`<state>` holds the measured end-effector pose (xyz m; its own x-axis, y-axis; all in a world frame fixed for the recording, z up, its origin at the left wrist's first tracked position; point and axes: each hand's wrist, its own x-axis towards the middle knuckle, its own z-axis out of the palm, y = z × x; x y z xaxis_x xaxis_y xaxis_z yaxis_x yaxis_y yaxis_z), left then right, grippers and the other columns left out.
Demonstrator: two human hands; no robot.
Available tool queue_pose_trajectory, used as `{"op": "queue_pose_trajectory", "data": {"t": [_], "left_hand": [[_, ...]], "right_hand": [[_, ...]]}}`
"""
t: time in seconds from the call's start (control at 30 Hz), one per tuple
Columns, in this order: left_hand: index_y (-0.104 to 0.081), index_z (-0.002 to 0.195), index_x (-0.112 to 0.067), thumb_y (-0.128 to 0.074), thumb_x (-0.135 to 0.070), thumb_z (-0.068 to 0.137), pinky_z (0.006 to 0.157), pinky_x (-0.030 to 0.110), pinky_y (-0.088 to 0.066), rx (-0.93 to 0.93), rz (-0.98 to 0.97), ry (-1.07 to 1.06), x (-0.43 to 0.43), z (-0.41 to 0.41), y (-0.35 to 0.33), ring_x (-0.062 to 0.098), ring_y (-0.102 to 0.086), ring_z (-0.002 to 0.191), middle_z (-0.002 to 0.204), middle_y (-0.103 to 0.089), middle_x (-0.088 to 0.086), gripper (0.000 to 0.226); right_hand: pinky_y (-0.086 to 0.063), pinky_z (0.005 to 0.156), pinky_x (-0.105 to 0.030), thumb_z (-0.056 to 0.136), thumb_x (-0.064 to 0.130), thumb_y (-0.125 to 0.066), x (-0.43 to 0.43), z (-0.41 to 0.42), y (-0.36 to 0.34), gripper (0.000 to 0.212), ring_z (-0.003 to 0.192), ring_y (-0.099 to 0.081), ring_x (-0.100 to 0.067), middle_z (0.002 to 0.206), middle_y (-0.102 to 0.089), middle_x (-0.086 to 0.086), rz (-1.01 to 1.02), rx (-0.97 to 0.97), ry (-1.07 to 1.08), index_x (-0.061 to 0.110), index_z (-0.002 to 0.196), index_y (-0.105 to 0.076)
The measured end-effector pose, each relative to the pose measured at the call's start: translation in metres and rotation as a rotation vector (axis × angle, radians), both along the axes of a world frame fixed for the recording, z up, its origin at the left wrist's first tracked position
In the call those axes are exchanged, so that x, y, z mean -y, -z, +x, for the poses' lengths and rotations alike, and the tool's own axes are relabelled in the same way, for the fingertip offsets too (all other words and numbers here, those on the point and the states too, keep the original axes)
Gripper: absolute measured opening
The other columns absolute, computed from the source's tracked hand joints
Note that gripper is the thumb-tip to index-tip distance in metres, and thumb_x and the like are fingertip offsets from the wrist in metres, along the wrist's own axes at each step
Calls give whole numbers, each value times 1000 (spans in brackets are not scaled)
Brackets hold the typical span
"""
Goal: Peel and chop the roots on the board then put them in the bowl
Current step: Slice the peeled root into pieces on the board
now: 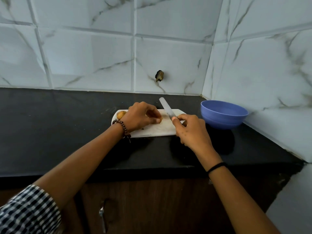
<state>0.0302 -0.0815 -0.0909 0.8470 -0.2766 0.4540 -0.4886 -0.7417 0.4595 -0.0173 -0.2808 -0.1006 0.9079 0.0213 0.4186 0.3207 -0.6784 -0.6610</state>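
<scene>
- Left hand (141,116) pins a small yellowish root piece (160,120) with its fingertips on the white rectangular cutting board (162,130).
- Right hand (190,128), grip closed round the pale-bladed knife (167,108); blade's long axis points up and away-left, just right of the piece.
- A round brown unpeeled root (121,114) lies at the board's left end.
- Blue plastic bowl (223,114) stands right of the board on the black desk (67,125).

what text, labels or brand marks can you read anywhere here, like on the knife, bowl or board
None: no readable text in this view.
Knife: pale blade, no marking visible.
Blue bowl: plain, no label.
White cutting board: plain, no print.
Wall tiles: only marble veining, no lettering.
Checked sleeve: pattern only, no logo.
</scene>
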Motion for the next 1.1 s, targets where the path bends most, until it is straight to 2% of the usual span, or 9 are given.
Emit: {"op": "queue_pose_trajectory", "data": {"t": [0.17, 0.27, 0.4, 0.5, 0.6, 0.7, 0.8, 1.0, 1.1], "left_hand": [[-77, 87, -32, -78, -41, 76, 78, 20, -48, 16, -20, -68, 1, 1, 5, -3, -63, 76, 81, -73, -15, 15], [-78, 89, -33, -76, -44, 78, 73, 23, -46, 32, -8, -105, 1, 0, 5, 3, -59, 68, 77, -72, -12, 16], [-78, 89, -34, -75, -47, 77, 87, 35, -50, 51, -10, -145, 6, 0, 4, 4, -63, 75, 79, -72, -15, 18], [-78, 87, -36, -74, -48, 76, 94, 40, -45, 68, -36, -176, 8, 1, 4, 6, -64, 82, 81, -73, -15, 17], [-77, 87, -36, -73, -49, 76, 97, 39, -38, 64, -43, -209, 8, 2, 4, 7, -63, 85, 81, -73, -15, 17], [-77, 87, -36, -74, -48, 76, 91, 34, -31, 51, -51, -221, 9, 0, 3, 6, -62, 87, 82, -73, -15, 16], [-78, 87, -36, -75, -47, 76, 89, 33, -30, 37, -58, -224, 9, 1, 2, 6, -62, 87, 83, -73, -15, 16], [-78, 87, -35, -75, -47, 77, 91, 34, -33, 28, -55, -227, 8, 4, 0, 5, -61, 87, 80, -73, -15, 16], [-78, 87, -34, -75, -46, 77, 89, 33, -29, 32, -44, -234, 9, 4, 0, 5, -60, 87, 82, -73, -15, 16]], "right_hand": [[-59, 59, -42, 97, 42, -53, 3, -4, 0, 26, 52, -62, -15, 65, -66, 0, 7, 16, -30, 24, 98, -72], [-59, 59, -43, 96, 45, -52, 0, -3, 1, 29, 54, -62, -17, 64, -65, 0, -50, 32, -41, 25, 94, -73], [-59, 64, -44, 93, 51, -49, -2, -1, 2, 37, 65, -65, -20, 69, -64, 1, -115, 9, -13, 26, 80, -72], [-60, 62, -44, 94, 46, -51, -3, 1, -3, 37, 61, -65, -20, 66, -65, 0, -151, -42, 3, 23, 74, -72], [-58, 53, -36, 95, 41, -52, -6, -2, -10, 36, 49, -64, -18, 62, -67, -3, -168, -69, -5, 21, 73, -73], [-44, 38, -22, 97, 38, -52, -5, -7, -14, 36, 34, -54, -9, 61, -67, -4, -109, -124, -38, 17, 76, -74], [-39, 36, -18, 98, 36, -53, -4, -9, -16, 37, 30, -47, -5, 55, -63, -1, -62, -153, -42, 15, 74, -73], [-45, 38, -21, 97, 36, -53, -10, -7, -15, 38, 35, -53, -9, 59, -67, -5, -56, -150, -19, 13, 74, -73], [-58, 49, -36, 96, 39, -52, -16, -4, -13, 40, 45, -63, -19, 59, -68, -6, -134, -106, 18, 13, 74, -72]]}}
